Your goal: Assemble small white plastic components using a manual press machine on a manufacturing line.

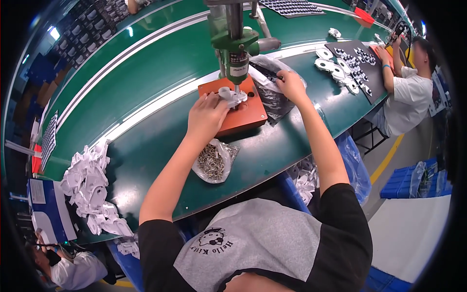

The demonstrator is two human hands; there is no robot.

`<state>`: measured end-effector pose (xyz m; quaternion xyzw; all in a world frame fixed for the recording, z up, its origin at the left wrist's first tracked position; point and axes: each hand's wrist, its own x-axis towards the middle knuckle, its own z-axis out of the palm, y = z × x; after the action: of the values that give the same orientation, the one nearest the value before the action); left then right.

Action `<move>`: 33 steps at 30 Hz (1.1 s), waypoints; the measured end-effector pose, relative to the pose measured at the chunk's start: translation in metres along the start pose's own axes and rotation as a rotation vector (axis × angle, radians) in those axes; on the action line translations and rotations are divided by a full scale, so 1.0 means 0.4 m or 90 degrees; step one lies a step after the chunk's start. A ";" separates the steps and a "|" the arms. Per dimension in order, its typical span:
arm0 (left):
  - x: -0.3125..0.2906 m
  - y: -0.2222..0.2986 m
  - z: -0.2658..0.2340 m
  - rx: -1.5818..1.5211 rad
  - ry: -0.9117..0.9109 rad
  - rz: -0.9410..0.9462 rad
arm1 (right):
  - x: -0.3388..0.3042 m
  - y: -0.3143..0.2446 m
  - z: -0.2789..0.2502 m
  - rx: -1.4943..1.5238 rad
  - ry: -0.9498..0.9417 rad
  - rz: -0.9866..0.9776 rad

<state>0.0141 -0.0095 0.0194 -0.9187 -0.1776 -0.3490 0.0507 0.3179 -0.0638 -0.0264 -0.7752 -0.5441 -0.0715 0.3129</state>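
My left hand (208, 113) is closed on a white plastic part (234, 97) that rests on the orange fixture block (243, 117). Directly above the part stands the spindle of a green bench press (237, 53), its tip down close to the part. My right hand (293, 86) is over an opened plastic bag (278, 100) of dark pieces, right of the block. Its thumb and fingers are pinched together; what lies between them is too small to make out. In front of the block sits a clear bag of small metal pins (212, 163).
White plastic parts (90, 185) are heaped at the table's left; more fill a blue bin (304, 182) below its front edge. A dark mat with small parts (357, 68) and white plates (338, 70) lie to the right. A co-worker (413, 82) sits beyond. A conveyor (141, 63) runs behind.
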 end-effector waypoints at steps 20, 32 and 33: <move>-0.041 -0.005 0.024 -0.154 -0.056 -0.088 | 0.106 0.047 0.031 -0.013 -0.052 -0.002; -0.053 -0.014 0.021 -0.193 -0.086 -0.129 | -0.074 -0.286 -0.001 0.323 -0.088 -0.164; -0.053 -0.016 0.019 -0.192 -0.086 -0.136 | -0.078 -0.291 0.003 0.289 -0.038 -0.237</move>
<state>0.0020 -0.0080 -0.0004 -0.9133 -0.2225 -0.3124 -0.1371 0.2018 -0.0633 0.0058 -0.5739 -0.6883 0.0187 0.4433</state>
